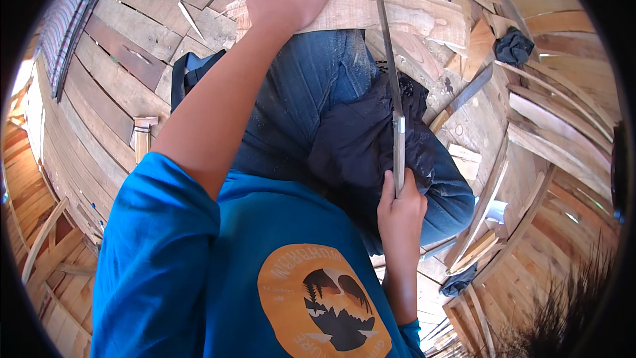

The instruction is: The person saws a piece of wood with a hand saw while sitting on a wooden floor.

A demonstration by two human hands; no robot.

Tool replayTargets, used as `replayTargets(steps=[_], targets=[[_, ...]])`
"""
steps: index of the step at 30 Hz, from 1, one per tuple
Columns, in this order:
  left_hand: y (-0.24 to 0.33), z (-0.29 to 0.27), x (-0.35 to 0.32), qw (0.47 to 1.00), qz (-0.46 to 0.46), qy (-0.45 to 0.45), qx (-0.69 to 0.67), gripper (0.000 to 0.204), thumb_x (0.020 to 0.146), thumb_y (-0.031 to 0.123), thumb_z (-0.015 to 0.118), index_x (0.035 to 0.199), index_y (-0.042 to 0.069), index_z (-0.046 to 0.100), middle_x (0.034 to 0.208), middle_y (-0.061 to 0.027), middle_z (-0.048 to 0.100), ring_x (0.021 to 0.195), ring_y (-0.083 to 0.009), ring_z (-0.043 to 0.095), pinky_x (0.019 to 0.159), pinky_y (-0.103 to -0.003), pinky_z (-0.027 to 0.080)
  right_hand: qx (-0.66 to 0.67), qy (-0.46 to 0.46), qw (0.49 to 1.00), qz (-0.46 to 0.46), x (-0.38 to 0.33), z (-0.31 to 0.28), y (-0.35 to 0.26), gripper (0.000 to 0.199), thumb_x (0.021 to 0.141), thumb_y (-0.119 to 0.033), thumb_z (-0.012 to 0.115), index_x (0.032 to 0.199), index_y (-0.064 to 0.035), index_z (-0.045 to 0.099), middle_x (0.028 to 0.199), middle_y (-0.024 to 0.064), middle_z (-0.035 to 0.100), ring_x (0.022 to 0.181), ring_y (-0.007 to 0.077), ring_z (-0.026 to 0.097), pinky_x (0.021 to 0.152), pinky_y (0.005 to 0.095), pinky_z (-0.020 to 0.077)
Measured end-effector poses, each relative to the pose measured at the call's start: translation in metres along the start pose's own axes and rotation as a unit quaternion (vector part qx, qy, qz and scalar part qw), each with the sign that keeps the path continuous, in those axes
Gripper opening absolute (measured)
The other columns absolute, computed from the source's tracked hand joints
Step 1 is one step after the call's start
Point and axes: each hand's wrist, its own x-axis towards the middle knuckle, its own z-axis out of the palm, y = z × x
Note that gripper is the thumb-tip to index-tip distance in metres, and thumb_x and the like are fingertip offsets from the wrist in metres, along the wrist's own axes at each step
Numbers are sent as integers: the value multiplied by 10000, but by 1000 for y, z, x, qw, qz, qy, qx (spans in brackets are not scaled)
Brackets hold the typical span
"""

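Observation:
My left hand (281, 3) grips the left end of a pale, rough-edged wooden board (351, 10), its thumb stretched along the far edge. The board lies crosswise just beyond my knees. In my right hand (402, 209) is the wooden handle of a machete (396, 96), held close to my body on the right. Its long, narrow blade points away from me and passes over the board, seen nearly edge-on; I cannot tell whether it touches. A dark cloth (351, 136) is bunched on my lap under the blade.
On the plank floor (119, 73) to the right lies a second blade (464, 96) with a wooden handle. Curved wood strips (556, 139) stand along the right side. A black crumpled cloth (513, 46) sits at far right. A striped fabric (69, 20) hangs at far left.

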Motion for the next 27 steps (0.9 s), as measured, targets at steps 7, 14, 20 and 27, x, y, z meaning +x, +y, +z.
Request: replayTargets(steps=[7,14,20,27], targets=[[-11,-4,0,998,-48,-36,-21,998,812,831,334,1121,-52,683,1138,-269,662,1127,-374,626,1001,-436,433,-42,-8,999,-22,48,20,-15,205,956,-173,586,835,-12,548,608,267,583,608,459,621,531,535,485],[6,-18,-2,992,-105,-40,-60,1012,833,812,343,1147,-100,650,1167,-317,630,1157,-406,601,1000,-448,446,-46,-16,999,-10,47,12,-14,217,972,-171,557,853,11,564,640,283,592,618,470,616,545,530,493],[-6,6,13,1000,-11,-8,-20,953,811,832,334,1141,18,702,1147,-214,682,1122,-359,635,1075,-468,363,14,17,1000,-9,-10,14,10,186,953,-158,589,864,3,559,618,272,588,631,469,625,544,549,486],[13,-9,4,991,-129,-9,-43,966,848,788,352,1110,-84,675,1137,-312,643,1141,-416,606,997,-442,449,-33,-29,999,20,79,7,-29,206,957,-168,574,978,33,617,782,311,623,764,483,622,645,513,505]])
